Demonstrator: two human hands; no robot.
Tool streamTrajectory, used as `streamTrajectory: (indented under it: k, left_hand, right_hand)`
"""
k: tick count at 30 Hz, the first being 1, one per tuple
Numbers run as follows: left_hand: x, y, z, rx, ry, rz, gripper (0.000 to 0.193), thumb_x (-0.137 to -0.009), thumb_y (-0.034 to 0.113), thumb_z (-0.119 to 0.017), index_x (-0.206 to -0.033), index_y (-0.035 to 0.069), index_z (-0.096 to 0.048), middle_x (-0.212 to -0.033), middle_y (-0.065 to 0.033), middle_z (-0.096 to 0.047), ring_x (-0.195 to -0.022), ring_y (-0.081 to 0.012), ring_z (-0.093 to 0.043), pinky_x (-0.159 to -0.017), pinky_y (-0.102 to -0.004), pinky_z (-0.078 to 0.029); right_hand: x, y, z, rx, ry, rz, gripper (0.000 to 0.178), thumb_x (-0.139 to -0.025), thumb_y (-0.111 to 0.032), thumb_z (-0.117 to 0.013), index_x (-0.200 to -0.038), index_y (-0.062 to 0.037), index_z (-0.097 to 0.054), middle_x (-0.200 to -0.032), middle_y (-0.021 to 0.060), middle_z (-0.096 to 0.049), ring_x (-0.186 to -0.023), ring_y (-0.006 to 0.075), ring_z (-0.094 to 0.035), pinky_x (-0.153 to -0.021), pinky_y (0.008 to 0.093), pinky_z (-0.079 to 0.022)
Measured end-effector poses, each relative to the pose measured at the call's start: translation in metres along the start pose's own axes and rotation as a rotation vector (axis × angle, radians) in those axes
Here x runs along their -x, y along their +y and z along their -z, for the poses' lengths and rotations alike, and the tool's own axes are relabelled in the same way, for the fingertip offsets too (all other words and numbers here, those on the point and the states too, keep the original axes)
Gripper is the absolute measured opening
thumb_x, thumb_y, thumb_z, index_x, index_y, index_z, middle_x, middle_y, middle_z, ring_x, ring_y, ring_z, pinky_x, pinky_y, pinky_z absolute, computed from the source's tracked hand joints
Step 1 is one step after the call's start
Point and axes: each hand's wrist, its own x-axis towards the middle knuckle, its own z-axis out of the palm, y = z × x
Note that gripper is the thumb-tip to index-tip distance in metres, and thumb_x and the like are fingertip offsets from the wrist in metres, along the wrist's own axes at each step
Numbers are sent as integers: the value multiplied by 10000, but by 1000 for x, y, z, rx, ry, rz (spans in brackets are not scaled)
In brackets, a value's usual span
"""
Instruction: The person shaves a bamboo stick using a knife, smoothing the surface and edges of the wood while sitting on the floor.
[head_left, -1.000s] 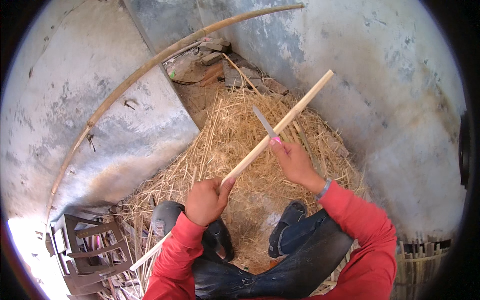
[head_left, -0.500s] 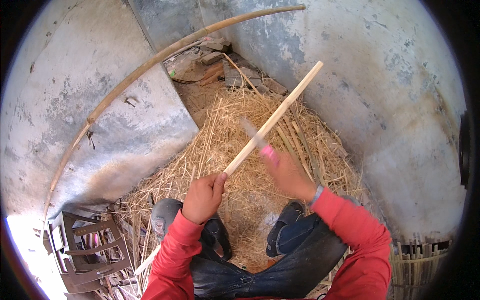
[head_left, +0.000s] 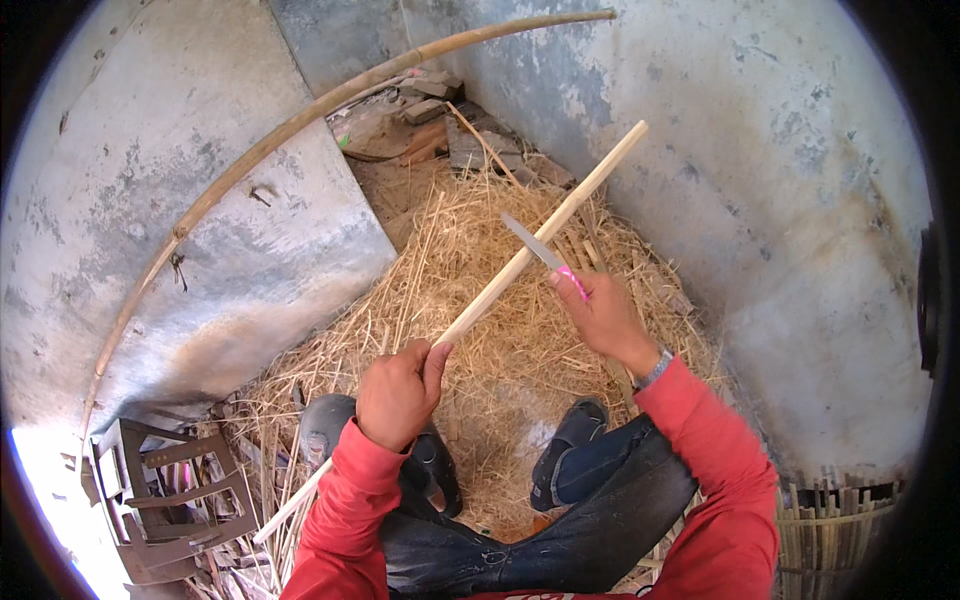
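Here, left hand (head_left: 398, 395) grips a long pale bamboo strip (head_left: 490, 292), right hand (head_left: 610, 318) clasps a pink-handled knife (head_left: 550, 257), metal blade (head_left: 520, 232) across the strip, wispy shavings (head_left: 465, 240) below.

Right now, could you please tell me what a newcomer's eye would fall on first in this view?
Probably the pale stick, slanting up to the right through the left hand, with the pink-handled knife in the right hand crossing it near mid-picture. Next might come the straw-like shavings heaped on the floor beyond the hands, and the long, bamboo-like pole arcing across the upper left.
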Motion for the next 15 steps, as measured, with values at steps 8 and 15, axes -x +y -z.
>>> streamTrajectory:
  k: [8,15]
  left_hand:
    - [2,-7,-5,-102,-21,-32,350,-980,291,-640,-763,17,-643,-619,-225,-580,-555,-424,-590,-532,-486,-451]
    - [8,-5,-3,-59,2,-53,338,-986,274,-634,-767,16,-636,-611,-224,-567,-551,-420,-582,-524,-482,-437]
  right_hand:
    - [-1,24,-30,1,101,169,598,-1043,-479,-506,-703,9,-563,-508,129,-393,-459,253,-395,-476,431,-325]
    - [19,2,-11,-43,-81,112,619,-1048,-493,-452,-734,13,-621,-562,193,-526,-535,378,-518,-549,481,-397]
